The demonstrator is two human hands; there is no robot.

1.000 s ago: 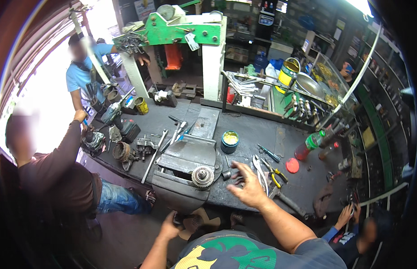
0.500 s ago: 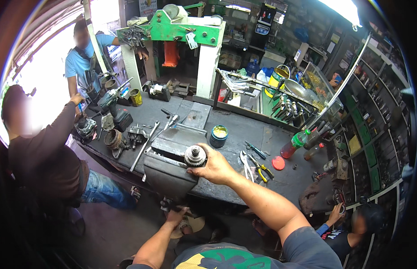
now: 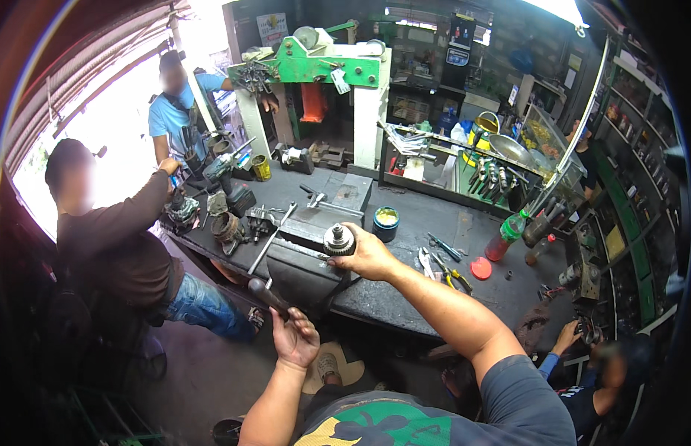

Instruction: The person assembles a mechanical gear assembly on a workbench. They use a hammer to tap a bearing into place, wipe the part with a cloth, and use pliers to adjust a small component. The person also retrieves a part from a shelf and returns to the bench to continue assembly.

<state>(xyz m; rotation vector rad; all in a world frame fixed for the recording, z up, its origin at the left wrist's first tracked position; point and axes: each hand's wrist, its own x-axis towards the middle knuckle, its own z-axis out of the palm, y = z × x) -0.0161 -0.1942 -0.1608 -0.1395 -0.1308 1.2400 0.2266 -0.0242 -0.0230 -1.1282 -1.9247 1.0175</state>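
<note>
Thumb and fingers of my right hand [image 3: 366, 255] are closed round the side of a toothed metal gear with a stepped shaft [image 3: 338, 239], its shaft end up. It sits over the gap between the jaws of a big dark bench vise [image 3: 304, 279]. Below the vise's front, my left hand [image 3: 295, 339] is palm up with its fingers apart and slightly curled. The fingertips are at the lower end of the vise's dark handle [image 3: 269, 297]; whether they touch it is hard to tell. A long wrench [image 3: 275, 236] lies beside the vise.
Right of the vise are a tub of yellow grease [image 3: 386, 221], pliers [image 3: 451, 275], a red lid [image 3: 480, 268] and a bottle of red liquid [image 3: 507, 234]. A green press frame [image 3: 319, 70] stands behind. Two people work at left; another person's hand [image 3: 565, 338] is at lower right.
My left hand has risen and opened from its grip on the vise handle, which has turned. My right hand still holds the gear above the jaws. The whole view has shifted.
</note>
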